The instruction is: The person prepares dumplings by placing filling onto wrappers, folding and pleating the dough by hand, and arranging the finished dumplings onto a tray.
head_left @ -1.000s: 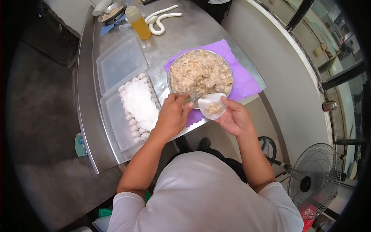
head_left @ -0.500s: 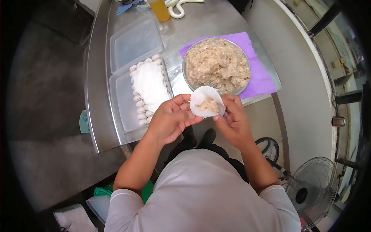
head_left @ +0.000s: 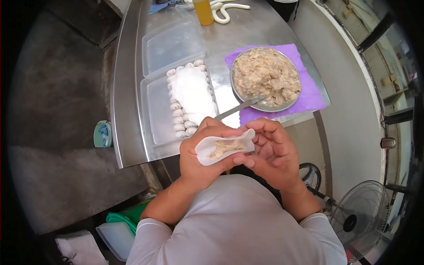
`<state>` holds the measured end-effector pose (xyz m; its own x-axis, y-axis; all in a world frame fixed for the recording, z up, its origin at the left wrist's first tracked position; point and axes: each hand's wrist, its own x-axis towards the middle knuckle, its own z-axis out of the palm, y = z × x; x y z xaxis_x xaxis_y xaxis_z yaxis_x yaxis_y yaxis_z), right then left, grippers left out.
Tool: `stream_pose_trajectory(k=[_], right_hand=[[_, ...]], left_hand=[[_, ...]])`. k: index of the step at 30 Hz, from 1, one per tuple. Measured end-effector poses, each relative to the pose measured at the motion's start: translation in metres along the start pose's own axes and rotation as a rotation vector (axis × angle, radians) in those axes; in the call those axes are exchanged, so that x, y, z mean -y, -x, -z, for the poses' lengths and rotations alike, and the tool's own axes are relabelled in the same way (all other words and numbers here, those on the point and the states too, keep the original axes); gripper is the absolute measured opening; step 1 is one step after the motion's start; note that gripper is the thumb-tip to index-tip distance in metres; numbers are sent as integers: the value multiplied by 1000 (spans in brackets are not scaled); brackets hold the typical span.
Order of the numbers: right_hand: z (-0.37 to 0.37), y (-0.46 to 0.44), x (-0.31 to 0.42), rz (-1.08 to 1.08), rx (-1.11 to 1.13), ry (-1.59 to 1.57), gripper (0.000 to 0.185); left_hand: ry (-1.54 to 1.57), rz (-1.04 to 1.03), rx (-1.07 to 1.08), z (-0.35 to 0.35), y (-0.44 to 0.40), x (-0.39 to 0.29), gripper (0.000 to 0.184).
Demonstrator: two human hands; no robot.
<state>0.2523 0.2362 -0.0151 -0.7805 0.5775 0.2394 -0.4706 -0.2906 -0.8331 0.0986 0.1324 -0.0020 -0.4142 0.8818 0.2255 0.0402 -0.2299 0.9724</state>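
A round white dumpling wrapper with pale filling on it is held between my hands, its long sides bent upward. My left hand cups it from the left, thumb along the near edge. The fingers and thumb of my right hand pinch its right end. Beyond my hands, a metal bowl heaped with minced filling rests on a purple cloth. A flat metal spatula leans from the bowl's near rim toward my left hand.
On the steel table, a clear plastic tray holds rows of pleated dumplings, partly under a white sheet. Farther back are another clear tray, a bottle of yellow liquid and a dough rope. A fan stands at right.
The wrapper, open and nearly flat before, is now folded up along its sides and closer to my body. The spatula now shows at the bowl's rim.
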Motion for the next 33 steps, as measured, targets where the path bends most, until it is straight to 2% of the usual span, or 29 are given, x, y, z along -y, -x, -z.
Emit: stream_pose_trajectory(k=[5,8,10,11,13,15,17,19,20,22,24,26,28,30,33], right_hand=[[-38,0,-18,-38,0,-23,50],[-57,1,-29,58,-28,25,42],[-65,3,-35,113,21,255,30],[-73,2,-38,109,26,260,30],[-89,1,-42,25,-7,54,18],[-107,2,-38,-44,-43,10,17],[-118,2,-41,-114,-81,-31,15],[-121,4,-42,41,58,246,15],[-124,5,-42,37,61,252,15],[-133,5,-39,164,61,514,15],[-149,3,-35,129,51,518,16],[-154,2,-35,98,35,520,18],[-147,-1,-34,281,222,772,23],[-157,0,-32,283,192,814,22],[-176,0,-28,232,125,837,19]], left_hand=[[112,-77,-71,34,26,-10,44],[165,-67,-89,52,40,-13,42],[169,-66,-89,68,49,-15,42],[89,-116,-68,77,53,-16,43],[13,-166,-53,89,61,-21,44],[-6,-146,26,98,67,-32,44],[19,-121,-37,104,75,-42,43],[43,-96,-99,111,81,-43,42],[37,-130,-72,115,83,-40,40],[37,-167,-53,126,86,-39,39],[-30,-194,81,138,85,-41,40],[61,-129,33,137,89,-48,40],[148,-69,-15,138,93,-47,41],[95,-246,37,146,96,-38,44],[58,-170,102,153,95,-45,46]])
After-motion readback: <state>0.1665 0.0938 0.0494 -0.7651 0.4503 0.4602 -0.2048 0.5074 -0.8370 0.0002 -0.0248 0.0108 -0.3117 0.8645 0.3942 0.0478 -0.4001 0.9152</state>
